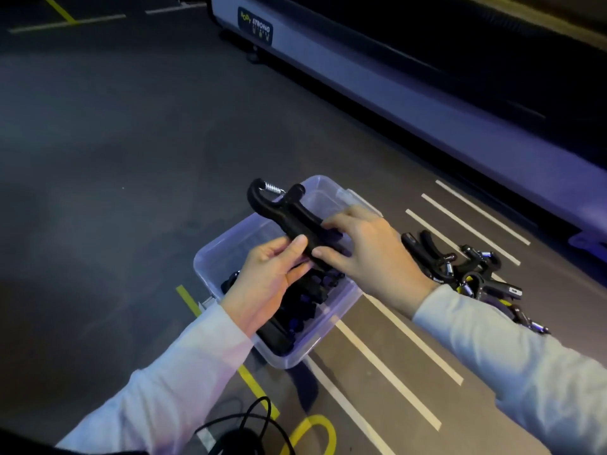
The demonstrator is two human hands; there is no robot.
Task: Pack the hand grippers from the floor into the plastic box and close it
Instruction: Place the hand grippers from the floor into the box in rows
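Two hands on one black plastic hand gripper with a steel spring (pixel 289 218), held just above the clear plastic box (pixel 210 257): the left hand (pixel 266 280) pinches its handle from below, the right hand (pixel 364 254) curls fingers over the handle ends, likely lining it up to drop in flat. Below it, several dark grippers (pixel 295 310) lie packed in the box, too tangled to count. To the right, a loose pile of black grippers (pixel 473 274) waits on the floor, at least four. No lid in view
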